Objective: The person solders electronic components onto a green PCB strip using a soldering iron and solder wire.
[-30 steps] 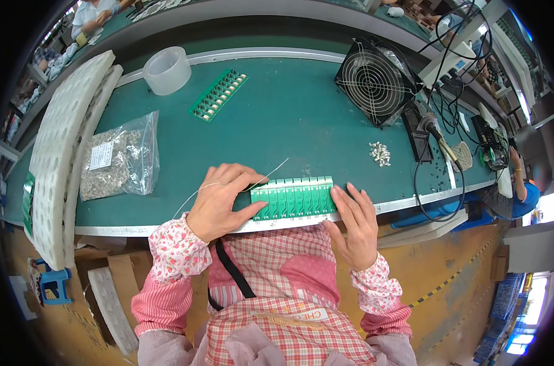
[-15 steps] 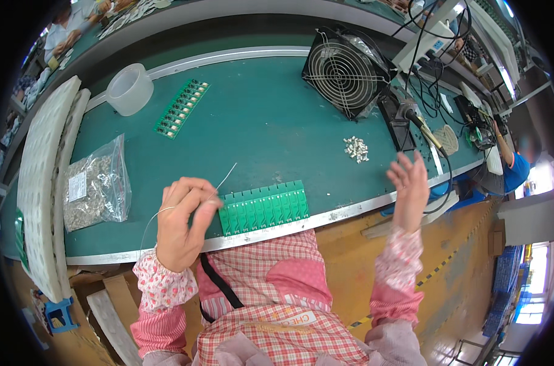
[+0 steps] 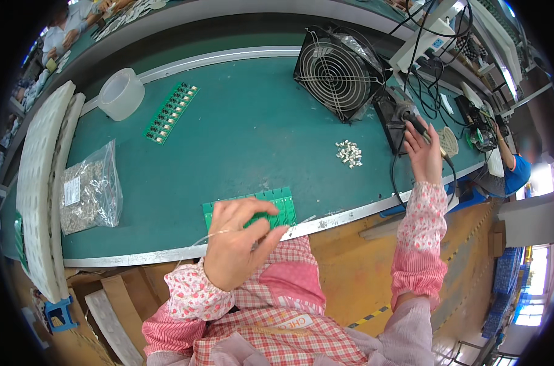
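My left hand [image 3: 237,244] is over a green circuit board panel [image 3: 283,204] at the table's front edge, hiding much of it. A thin silvery solder wire [image 3: 218,233] runs through its bent fingers. The tip of the wire sticks out beyond the fingertips, over the board's right end. At the right, my right hand [image 3: 424,152] has its fingers around the handle of a soldering iron [image 3: 418,125]. The iron's front end is still in its black stand [image 3: 388,122]. A small pile of whitish metallic parts [image 3: 349,154] lies left of the stand.
A black fan with a wire guard [image 3: 335,76] stands at the back. Farther left are a populated board strip [image 3: 172,113], a translucent roll [image 3: 122,94], a bag of small parts [image 3: 91,192] and white foam trays [image 3: 42,195]. Cables [image 3: 432,100] tangle at the right; another person [image 3: 517,177] is beyond.
My right hand has moved up and right from open air onto the soldering iron's handle. My left hand has shifted right with the solder wire and now covers part of the board.
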A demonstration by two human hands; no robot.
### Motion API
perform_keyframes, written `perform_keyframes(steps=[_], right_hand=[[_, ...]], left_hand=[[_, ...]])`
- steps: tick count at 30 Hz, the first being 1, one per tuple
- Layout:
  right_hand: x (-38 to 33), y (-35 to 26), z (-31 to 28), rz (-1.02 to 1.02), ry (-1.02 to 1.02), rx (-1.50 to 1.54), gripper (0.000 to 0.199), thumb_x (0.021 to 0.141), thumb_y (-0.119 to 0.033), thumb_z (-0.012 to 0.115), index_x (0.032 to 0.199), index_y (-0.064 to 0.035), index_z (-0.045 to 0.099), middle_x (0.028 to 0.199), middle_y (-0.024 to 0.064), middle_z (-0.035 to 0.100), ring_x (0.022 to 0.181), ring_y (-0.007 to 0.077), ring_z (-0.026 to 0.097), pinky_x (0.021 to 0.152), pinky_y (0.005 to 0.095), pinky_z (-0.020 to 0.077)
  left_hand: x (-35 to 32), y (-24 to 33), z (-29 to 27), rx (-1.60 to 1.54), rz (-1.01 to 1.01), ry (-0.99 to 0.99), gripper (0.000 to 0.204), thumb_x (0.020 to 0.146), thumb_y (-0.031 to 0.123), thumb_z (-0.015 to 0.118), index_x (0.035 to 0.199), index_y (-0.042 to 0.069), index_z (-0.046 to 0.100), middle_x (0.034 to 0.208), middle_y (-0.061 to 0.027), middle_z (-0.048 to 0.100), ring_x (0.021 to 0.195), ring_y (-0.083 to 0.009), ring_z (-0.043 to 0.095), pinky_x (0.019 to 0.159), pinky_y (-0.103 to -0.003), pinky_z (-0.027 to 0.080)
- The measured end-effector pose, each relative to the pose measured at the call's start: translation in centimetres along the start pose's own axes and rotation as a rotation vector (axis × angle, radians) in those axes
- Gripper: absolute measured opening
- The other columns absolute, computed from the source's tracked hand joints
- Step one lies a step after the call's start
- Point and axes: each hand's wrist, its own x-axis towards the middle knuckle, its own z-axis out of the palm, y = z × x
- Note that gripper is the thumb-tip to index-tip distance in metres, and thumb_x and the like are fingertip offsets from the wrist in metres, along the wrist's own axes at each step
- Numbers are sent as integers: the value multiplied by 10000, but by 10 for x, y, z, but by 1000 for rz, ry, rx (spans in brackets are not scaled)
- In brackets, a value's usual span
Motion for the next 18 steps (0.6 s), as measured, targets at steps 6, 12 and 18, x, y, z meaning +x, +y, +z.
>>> perform_keyframes(steps=[6, 12, 18], right_hand=[[-81, 18, 10, -609, 274, -619, 163, 855, -114, 616, 965, -12, 552, 809, 32, 534, 594, 55, 457, 520, 207, 375], [-156, 56, 35, -345, 68, -358, 137, 816, -85, 590, 853, -24, 473, 723, 45, 515, 505, 68, 468, 467, 195, 391], [-169, 71, 39, -157, -169, -190, 190, 804, -101, 589, 850, -26, 421, 669, 57, 511, 493, 78, 467, 465, 201, 410]], left_hand=[[-12, 2, 0, -40, -68, -70, 197, 721, 132, 721, 640, 42, 566, 920, -33, 621, 785, -224, 566, 706, -338, 407], [-14, 1, 2, -35, -46, -108, 175, 720, 95, 712, 650, 25, 568, 942, -49, 623, 733, -229, 562, 638, -337, 443], [-14, 3, 1, -82, -139, -156, 177, 705, 88, 717, 624, 27, 572, 944, -54, 626, 733, -230, 566, 625, -334, 465]])
